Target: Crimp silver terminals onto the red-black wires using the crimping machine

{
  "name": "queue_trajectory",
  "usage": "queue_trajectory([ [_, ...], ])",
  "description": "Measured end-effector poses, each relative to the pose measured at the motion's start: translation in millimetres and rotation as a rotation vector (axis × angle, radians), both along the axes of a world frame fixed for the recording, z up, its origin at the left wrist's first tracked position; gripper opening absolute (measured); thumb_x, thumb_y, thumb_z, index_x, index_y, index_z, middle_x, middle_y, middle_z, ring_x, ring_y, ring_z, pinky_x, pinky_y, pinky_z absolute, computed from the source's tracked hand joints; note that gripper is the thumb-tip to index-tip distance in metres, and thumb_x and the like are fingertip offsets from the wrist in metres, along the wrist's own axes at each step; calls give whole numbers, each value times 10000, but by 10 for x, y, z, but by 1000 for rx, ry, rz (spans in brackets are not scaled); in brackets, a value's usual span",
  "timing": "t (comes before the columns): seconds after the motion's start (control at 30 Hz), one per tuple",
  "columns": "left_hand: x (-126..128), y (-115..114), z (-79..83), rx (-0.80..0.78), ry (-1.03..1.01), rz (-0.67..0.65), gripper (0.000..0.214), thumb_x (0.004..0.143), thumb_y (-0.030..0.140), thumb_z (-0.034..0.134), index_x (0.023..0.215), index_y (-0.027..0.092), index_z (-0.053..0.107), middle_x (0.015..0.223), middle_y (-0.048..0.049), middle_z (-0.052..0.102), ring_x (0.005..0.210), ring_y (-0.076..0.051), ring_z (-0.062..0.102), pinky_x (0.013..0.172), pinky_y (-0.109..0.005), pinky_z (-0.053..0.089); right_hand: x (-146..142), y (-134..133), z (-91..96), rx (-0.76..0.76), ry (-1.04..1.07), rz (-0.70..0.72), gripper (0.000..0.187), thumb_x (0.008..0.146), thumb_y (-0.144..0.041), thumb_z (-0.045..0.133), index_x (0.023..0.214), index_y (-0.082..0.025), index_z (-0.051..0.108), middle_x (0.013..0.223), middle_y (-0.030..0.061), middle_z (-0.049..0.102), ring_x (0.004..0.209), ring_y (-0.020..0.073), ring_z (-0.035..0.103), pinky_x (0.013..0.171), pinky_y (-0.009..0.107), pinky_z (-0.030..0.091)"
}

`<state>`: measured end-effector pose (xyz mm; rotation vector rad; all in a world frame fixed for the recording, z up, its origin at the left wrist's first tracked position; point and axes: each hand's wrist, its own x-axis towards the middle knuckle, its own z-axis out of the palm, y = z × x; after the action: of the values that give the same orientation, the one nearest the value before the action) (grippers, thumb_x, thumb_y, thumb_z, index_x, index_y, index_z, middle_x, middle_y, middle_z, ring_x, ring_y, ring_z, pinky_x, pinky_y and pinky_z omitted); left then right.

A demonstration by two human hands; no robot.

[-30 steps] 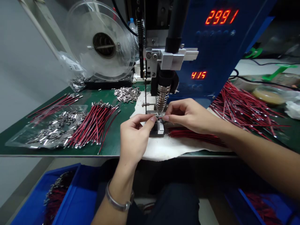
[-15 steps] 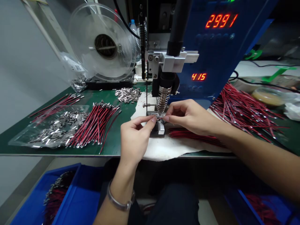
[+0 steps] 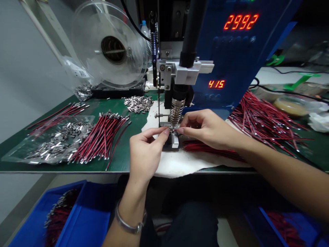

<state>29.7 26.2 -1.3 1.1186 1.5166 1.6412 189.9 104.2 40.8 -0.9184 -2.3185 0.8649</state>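
My left hand [image 3: 146, 151] pinches thumb and forefinger together at the left side of a small metal fixture [image 3: 174, 141]; whatever sits between these fingertips is too small to make out. From the right, my right hand [image 3: 205, 129] is closed in a pinch on what looks like the end of a thin red-and-black wire, mostly hidden by the fingers. Just above both fingertips, the spring-wrapped tip [image 3: 177, 111] of the machine head points down at the fixture. A bundle of red-and-black wires [image 3: 197, 146] lies under my right hand on a white cloth [image 3: 172, 166].
Left on the green table [image 3: 115, 164] are wires with metal ends [image 3: 100, 139], a plastic bag of metal connectors [image 3: 61, 140] and loose connectors [image 3: 138, 104]. A clear reel [image 3: 87, 41] stands behind. Right are a blue machine [image 3: 226, 58] and a wire heap [image 3: 264, 123]. Blue bins [image 3: 95, 206] sit below.
The machine's upper red display has gone from 2991 to 2992. The view has shifted slightly, while both hands keep their pinch at the fixture.
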Motion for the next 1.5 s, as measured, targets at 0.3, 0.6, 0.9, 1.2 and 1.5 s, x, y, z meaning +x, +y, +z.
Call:
queue_trajectory([
  [0.3,-9,1,1,-8,11,8,183,704,333,743,827,202,781,796,-54,729,736,-179,643,608,-256,487,-3,10,-20,14,12,11,207,800,-317,621,696,-139,616,574,-18,552,532,88,451,536,233,323],
  [0.6,-8,2,-15,7,5,2,187,708,335,742,837,205,781,763,-49,725,700,-169,635,584,-248,480,-1,-10,2,35,-8,4,174,794,-291,631,705,-140,630,546,-31,536,505,79,433,519,228,328],
  [0.9,-3,-4,9,-4,30,17,175,717,346,738,830,220,784,787,-40,730,730,-154,641,647,-231,491,-3,-12,2,96,-5,1,185,806,-283,618,696,-135,640,578,-17,577,513,78,463,499,211,338],
  [1.2,-13,-16,3,-12,40,15,185,717,354,738,841,224,784,777,-41,727,707,-140,629,635,-219,482,2,-14,5,95,-16,0,173,806,-271,612,704,-135,643,561,-26,564,496,71,450,491,209,334],
  [1.5,-12,-6,4,-30,22,-2,186,708,365,748,835,234,781,767,-33,725,684,-130,617,629,-216,473,11,-8,-16,110,-20,10,177,816,-271,607,702,-138,637,559,-32,562,500,65,447,489,203,335],
])
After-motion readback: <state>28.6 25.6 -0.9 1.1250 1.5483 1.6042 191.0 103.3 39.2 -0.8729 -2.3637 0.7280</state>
